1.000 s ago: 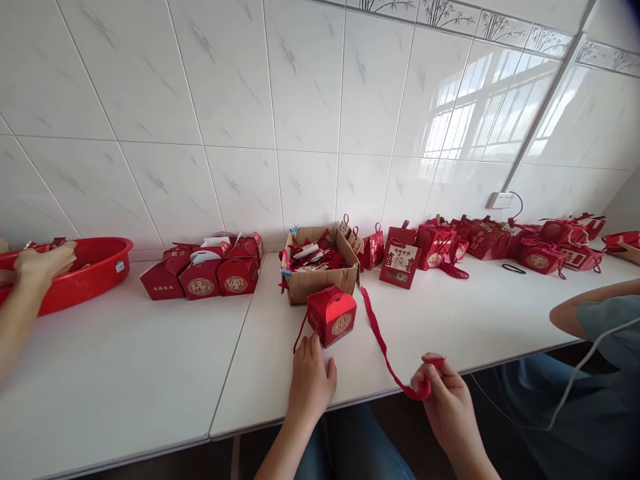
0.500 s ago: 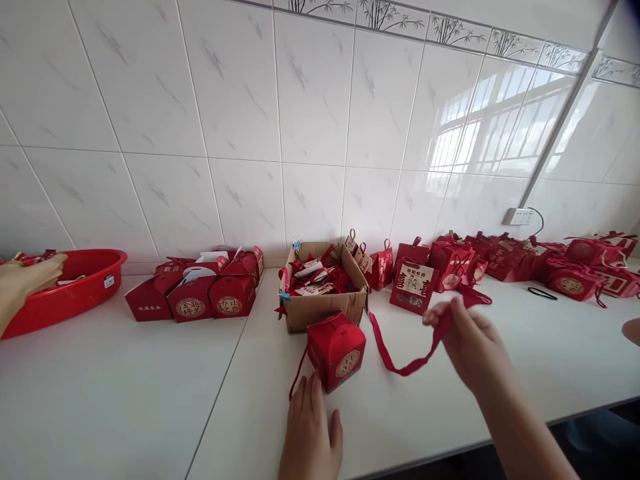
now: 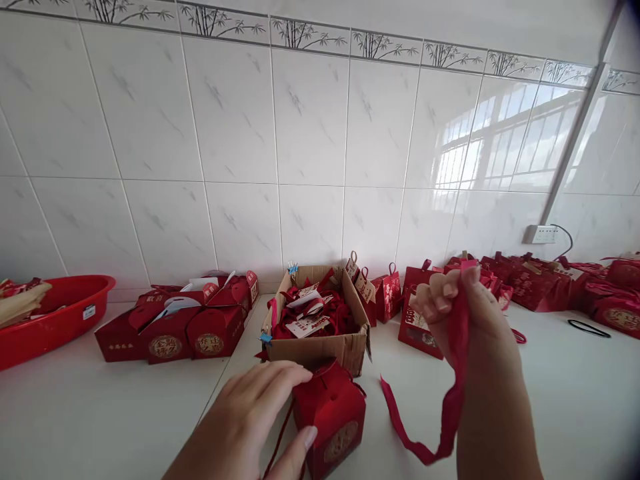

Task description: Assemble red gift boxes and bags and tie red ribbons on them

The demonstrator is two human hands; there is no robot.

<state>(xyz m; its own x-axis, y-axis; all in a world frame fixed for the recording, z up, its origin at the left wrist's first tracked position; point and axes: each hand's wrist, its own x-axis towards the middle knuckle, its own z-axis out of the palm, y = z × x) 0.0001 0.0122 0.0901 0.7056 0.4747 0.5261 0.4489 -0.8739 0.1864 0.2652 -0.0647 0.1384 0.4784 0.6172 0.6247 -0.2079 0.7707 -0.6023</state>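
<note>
My right hand [image 3: 465, 320] is raised above the table, pinching a dark red ribbon [image 3: 453, 407] between thumb and fingers. The ribbon hangs down and its loose end curls up to the left. My left hand [image 3: 255, 420] is at the left side of a red gift box [image 3: 343, 413] with a gold round emblem. Its thumb and fingers are spread apart at the box; whether they touch it I cannot tell. A thin red cord [image 3: 279, 437] hangs at the box's left side. Right behind the box is a cardboard box [image 3: 325, 348] full of red ribbons and paper tags.
Several red gift boxes [image 3: 173, 327] stand at the left, beside a red plastic basin [image 3: 60, 333]. Red gift bags [image 3: 387, 297] and more boxes line the tiled wall [image 3: 310, 120] to the right. A black loop [image 3: 589, 328] lies on the white table [image 3: 550, 393].
My right hand has lifted the ribbon, which now hangs from it. My left hand has come up from the table to the box's upper left side. The view has shifted.
</note>
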